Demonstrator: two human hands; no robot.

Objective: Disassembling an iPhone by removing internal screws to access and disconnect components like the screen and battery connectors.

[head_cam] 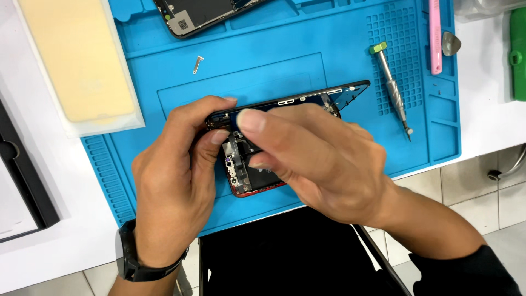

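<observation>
An opened smartphone [307, 101] with a red frame lies tilted over the blue repair mat [263, 60], its inner parts showing. My left hand [175, 181] grips the phone's left end, thumb and fingers pinching near the camera module [234, 159]. My right hand [312, 159] reaches over the phone's middle, fingertips pressing on the inner parts; whatever lies under it is hidden.
A small metal bracket [198, 64] lies on the mat. A green-capped screwdriver [392, 87] rests at the right, beside a pink tool [435, 35] and a pick [451, 44]. Another phone part [203, 16] sits at the top. A yellow pad [76, 60] lies left.
</observation>
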